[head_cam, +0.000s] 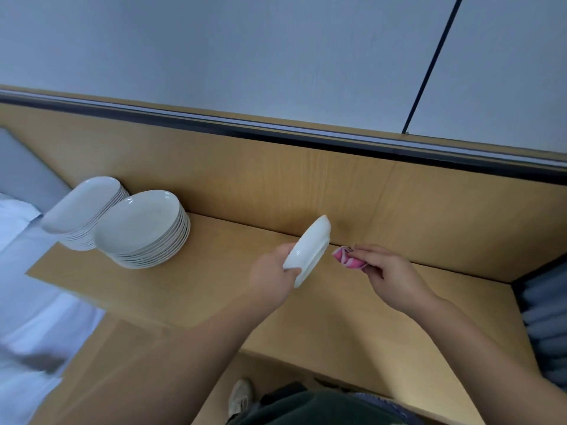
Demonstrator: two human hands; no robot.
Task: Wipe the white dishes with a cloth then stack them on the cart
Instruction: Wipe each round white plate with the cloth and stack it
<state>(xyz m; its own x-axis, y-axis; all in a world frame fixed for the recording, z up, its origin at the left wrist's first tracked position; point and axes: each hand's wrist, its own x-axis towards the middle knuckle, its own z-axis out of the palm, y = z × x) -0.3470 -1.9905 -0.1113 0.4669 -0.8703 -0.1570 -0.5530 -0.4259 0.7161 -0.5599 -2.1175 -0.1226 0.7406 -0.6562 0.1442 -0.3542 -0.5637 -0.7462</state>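
My left hand (271, 276) grips a white oval dish (310, 250) by its lower edge and holds it tilted on edge above the wooden shelf (352, 305). My right hand (389, 277) pinches a small bunched pink cloth (348, 259) just right of the dish, a short gap apart from it. Two stacks of white oval dishes stand at the shelf's left end: a nearer stack (144, 230) and a farther stack (84, 210), which leans.
A wooden back panel (276, 179) rises behind the shelf, with a dark rail and a grey wall above. White and grey bedding (27, 271) lies at the left. Folded grey fabric (546, 320) fills the right edge. A shoe (241, 397) shows below.
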